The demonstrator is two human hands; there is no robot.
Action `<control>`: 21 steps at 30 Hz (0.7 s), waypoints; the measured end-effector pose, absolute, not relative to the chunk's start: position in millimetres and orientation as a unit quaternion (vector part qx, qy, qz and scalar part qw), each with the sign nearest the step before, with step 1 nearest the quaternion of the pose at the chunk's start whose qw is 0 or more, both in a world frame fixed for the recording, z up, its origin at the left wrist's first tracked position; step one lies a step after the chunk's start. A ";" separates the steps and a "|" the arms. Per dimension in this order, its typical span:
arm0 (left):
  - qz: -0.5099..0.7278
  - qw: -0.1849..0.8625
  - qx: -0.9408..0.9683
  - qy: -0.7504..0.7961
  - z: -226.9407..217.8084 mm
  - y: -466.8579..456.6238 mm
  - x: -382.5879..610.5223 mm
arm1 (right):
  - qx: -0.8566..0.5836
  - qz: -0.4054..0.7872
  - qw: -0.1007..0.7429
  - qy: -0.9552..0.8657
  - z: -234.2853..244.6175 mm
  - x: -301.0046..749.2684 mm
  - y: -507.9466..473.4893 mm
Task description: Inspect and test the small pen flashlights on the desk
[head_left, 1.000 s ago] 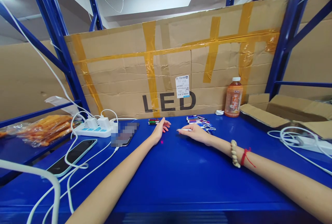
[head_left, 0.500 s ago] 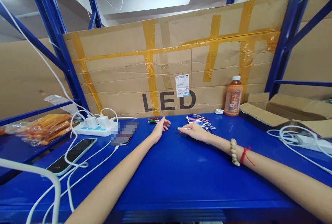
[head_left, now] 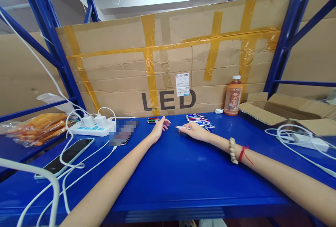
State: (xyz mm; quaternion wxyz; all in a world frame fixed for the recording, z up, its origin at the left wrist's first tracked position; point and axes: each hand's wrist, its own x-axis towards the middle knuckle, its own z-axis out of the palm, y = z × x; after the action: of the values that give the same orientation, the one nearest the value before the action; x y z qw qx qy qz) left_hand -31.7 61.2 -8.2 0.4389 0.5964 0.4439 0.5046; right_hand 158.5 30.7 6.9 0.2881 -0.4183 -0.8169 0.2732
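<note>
My right hand [head_left: 196, 131] is closed in a pinch on a slim silver pen-shaped thing [head_left: 180, 127], whose tip points left just above the blue shelf top [head_left: 168, 174]. Behind that hand lies a row of several similar slim pieces [head_left: 197, 117] in blue, red and silver, some with clips at their right ends; the hand partly covers them. My left hand [head_left: 159, 130] rests on its edge with fingers loosely bent and apart, holding nothing. Close by on its left, small green and red slim pieces [head_left: 151, 120] lie together, partly hidden by the hand.
At left are a power strip [head_left: 89, 128] with chargers, a phone [head_left: 70, 155], a second blurred phone [head_left: 123, 134] and white cables. A bottle [head_left: 233, 97], crumpled tissue [head_left: 218, 111] and open carton [head_left: 288, 115] stand at right. Cardboard [head_left: 126, 69] walls the back.
The whole view has shifted slightly, moving things a little left and up. My right hand still pinches the silver piece, and my left hand keeps nearly the same pose.
</note>
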 end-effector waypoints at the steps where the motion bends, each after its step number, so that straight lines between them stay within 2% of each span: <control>1: 0.503 0.438 0.598 0.444 -8.1 60.8 -31.7 | -0.416 0.278 0.285 -0.818 6.6 159.0 31.2; 4: 0.490 0.398 0.633 0.448 -6.1 54.9 -30.8 | -0.408 0.284 0.290 -0.818 4.7 160.4 33.2; 9: 0.382 0.192 0.817 0.386 1.7 31.2 -24.0 | -0.385 0.281 0.299 -0.826 1.1 160.5 34.1; 12: 0.315 0.114 0.873 0.354 5.5 20.5 -19.9 | -0.383 0.283 0.314 -0.821 0.0 159.2 32.9; 16: 0.290 0.109 0.876 0.370 6.7 17.7 -18.2 | -0.390 0.300 0.347 -0.798 -0.4 159.4 31.9; 21: 0.289 0.114 0.886 0.344 5.4 17.7 -17.6 | -0.355 0.324 0.336 -0.810 -0.1 162.2 28.6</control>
State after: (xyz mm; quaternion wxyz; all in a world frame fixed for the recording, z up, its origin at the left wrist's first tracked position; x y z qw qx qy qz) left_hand -17.6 17.7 5.4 0.1144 0.8859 0.3442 0.2893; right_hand 162.2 28.6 -0.1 0.3364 -0.3546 -0.8098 0.3245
